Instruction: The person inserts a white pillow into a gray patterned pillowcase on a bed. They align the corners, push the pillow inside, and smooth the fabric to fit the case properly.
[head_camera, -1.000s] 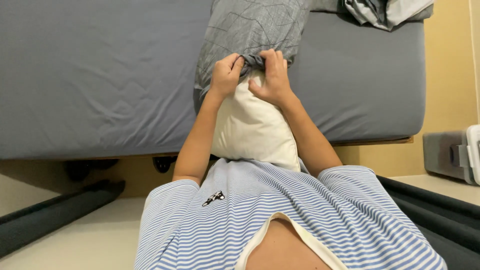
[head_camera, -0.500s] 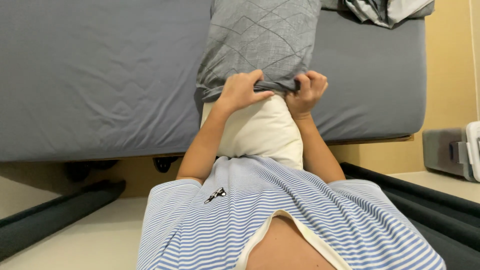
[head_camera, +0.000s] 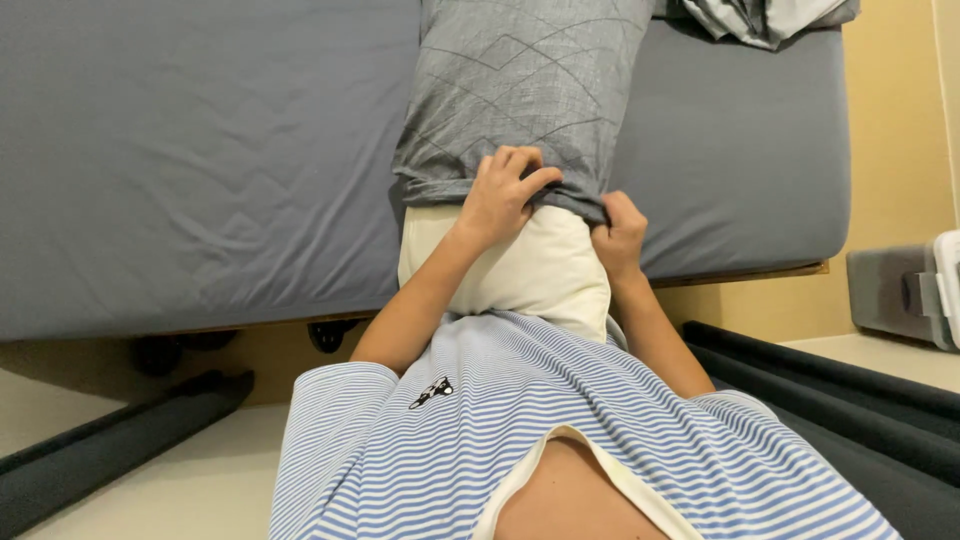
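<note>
I had the grey pillowcase (head_camera: 520, 95) partly over the cream pillow (head_camera: 510, 270), which stuck out against my striped shirt (head_camera: 560, 430). My left hand (head_camera: 505, 195) and right hand (head_camera: 620, 235) pinched its hem, seemingly tight. The grey bed (head_camera: 200, 160) lay beneath.

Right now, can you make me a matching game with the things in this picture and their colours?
Things:
1. pillow
2. pillowcase
3. bed sheet
4. shirt

Colours:
A. blue and white stripes
B. cream
C. grey with thin diamond lines
D. plain blue-grey

Pairs: 1-B, 2-C, 3-D, 4-A

The left hand and the right hand both grip the open edge of the pillowcase over the pillow.
</note>
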